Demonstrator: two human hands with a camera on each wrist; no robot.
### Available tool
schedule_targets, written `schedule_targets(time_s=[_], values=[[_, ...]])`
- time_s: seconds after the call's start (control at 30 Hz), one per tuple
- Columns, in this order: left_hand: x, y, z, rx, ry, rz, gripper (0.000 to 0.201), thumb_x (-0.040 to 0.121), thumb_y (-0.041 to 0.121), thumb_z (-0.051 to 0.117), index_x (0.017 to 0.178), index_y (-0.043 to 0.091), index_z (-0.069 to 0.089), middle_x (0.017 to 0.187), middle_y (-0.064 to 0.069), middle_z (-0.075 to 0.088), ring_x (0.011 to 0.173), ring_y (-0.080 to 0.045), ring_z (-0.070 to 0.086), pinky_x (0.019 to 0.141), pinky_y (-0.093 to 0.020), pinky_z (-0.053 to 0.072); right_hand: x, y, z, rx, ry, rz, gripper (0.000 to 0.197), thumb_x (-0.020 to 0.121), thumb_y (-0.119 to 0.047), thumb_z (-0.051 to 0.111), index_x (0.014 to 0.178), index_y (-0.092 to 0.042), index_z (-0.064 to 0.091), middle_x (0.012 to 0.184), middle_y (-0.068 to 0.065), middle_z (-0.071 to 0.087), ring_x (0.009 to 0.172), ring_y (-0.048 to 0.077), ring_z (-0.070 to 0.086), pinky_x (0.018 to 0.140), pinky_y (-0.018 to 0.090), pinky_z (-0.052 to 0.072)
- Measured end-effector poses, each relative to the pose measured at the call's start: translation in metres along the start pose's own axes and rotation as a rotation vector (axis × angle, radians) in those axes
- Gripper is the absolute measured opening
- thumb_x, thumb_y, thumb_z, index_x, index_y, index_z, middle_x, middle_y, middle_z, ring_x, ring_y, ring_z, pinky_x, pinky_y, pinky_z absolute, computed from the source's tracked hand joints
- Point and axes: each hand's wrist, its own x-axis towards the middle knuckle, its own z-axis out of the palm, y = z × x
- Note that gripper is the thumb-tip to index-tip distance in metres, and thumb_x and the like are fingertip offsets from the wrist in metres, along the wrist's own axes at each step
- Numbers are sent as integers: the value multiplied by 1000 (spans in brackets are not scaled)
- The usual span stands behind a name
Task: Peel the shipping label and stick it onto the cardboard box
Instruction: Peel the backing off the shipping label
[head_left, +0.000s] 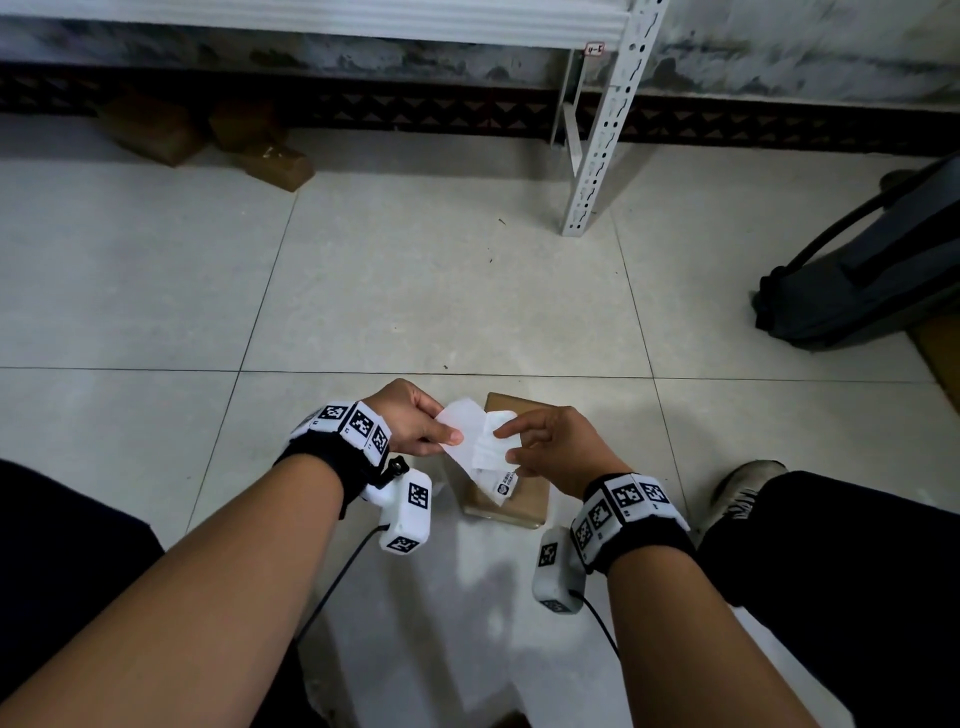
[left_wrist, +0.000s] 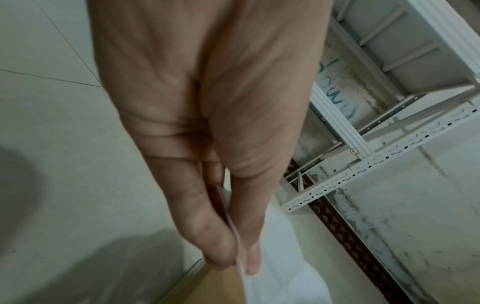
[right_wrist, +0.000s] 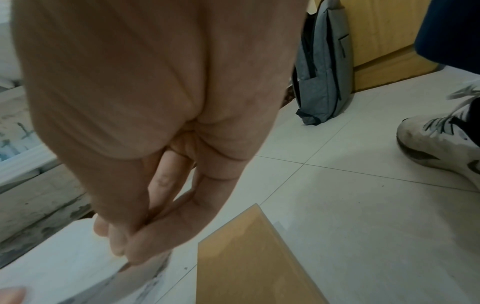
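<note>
A white shipping label (head_left: 480, 441) is held up in both hands, just above a small brown cardboard box (head_left: 519, 501) lying on the floor tiles. My left hand (head_left: 447, 434) pinches the sheet's left edge between thumb and fingers; the left wrist view shows that pinch on the label (left_wrist: 280, 257) from behind my left hand (left_wrist: 240, 265). My right hand (head_left: 506, 444) pinches the right part of the sheet, where a layer bends away. In the right wrist view my right hand (right_wrist: 124, 244) grips the label (right_wrist: 64, 265), with the box (right_wrist: 246, 257) beside it.
A white slotted metal shelf leg (head_left: 597, 156) stands ahead on the tiles. Brown cardboard boxes (head_left: 218, 137) sit under the shelf at the back left. A grey backpack (head_left: 872, 270) leans at the right. My shoe (head_left: 743, 493) rests right of the box.
</note>
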Motion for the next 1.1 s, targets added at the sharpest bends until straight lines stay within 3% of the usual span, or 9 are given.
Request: schedule_targets(time_s=[0.27, 0.33, 0.43, 0.57, 0.63, 0.77, 0.87, 1.0, 1.1], values=[[-1, 4, 1, -5, 4, -6, 28, 71, 4, 85, 97, 0, 76, 101, -18, 76, 90, -24, 75, 84, -33, 61, 3, 1, -5, -41, -2, 3, 25, 77, 9, 72, 92, -10, 79, 59, 3, 55, 57, 20, 59, 74, 40, 61], [-1, 4, 4, -21, -30, -37, 26, 73, 1, 82, 98, 3, 74, 105, -17, 75, 98, -26, 74, 90, -37, 59, 3, -3, -3, -76, 3, 1, 26, 76, 10, 70, 89, -12, 78, 54, -9, 57, 54, 13, 58, 72, 38, 60], [-1, 5, 7, -55, -95, -95, 29, 77, 0, 78, 104, 3, 69, 101, -15, 72, 95, -27, 71, 88, -39, 59, 0, -8, 3, -147, -10, -26, 31, 76, 9, 66, 90, -16, 78, 43, -31, 51, 45, -8, 53, 64, 22, 52], [2, 5, 8, -115, -37, -55, 36, 75, 11, 83, 104, -6, 69, 92, -19, 72, 79, -26, 73, 73, -37, 63, 2, -9, 13, -136, -35, -66, 30, 79, 10, 69, 99, -9, 79, 51, -24, 55, 46, -14, 54, 56, 5, 44], [8, 4, 5, -42, 118, 9, 42, 68, 18, 89, 96, -8, 70, 84, -17, 72, 65, -22, 70, 59, -29, 60, 2, -7, 17, -117, -20, -60, 27, 80, 9, 69, 98, -8, 79, 55, -21, 62, 49, -7, 59, 57, 11, 50], [17, 6, -3, 64, 286, 54, 33, 67, 25, 90, 70, 4, 64, 72, -7, 66, 64, -20, 62, 59, -24, 51, -3, 1, 15, 140, 47, 12, 23, 88, 7, 64, 108, 0, 74, 82, 19, 72, 56, 14, 72, 54, 25, 58], [20, 5, 2, 109, 348, 98, 33, 76, 24, 82, 63, 11, 55, 68, -5, 57, 61, -19, 59, 54, -24, 49, -5, 3, 17, 248, 66, 20, 24, 90, 7, 63, 112, 3, 71, 75, 15, 71, 52, 12, 70, 54, 20, 56], [10, 1, 10, 53, 221, 170, 18, 89, 12, 70, 79, -1, 64, 59, -7, 54, 39, -11, 46, 40, -20, 41, -1, 2, 17, 278, 115, 43, 21, 82, 4, 72, 102, 0, 77, 75, 10, 68, 61, 17, 62, 54, 19, 47], [5, 2, 4, 12, 199, 225, 29, 88, 11, 71, 85, -15, 61, 63, -10, 51, 35, -10, 41, 38, -19, 37, 0, -2, 12, 440, 65, 77, 22, 75, -1, 76, 96, -3, 79, 89, 10, 71, 78, 22, 63, 67, 30, 50]])
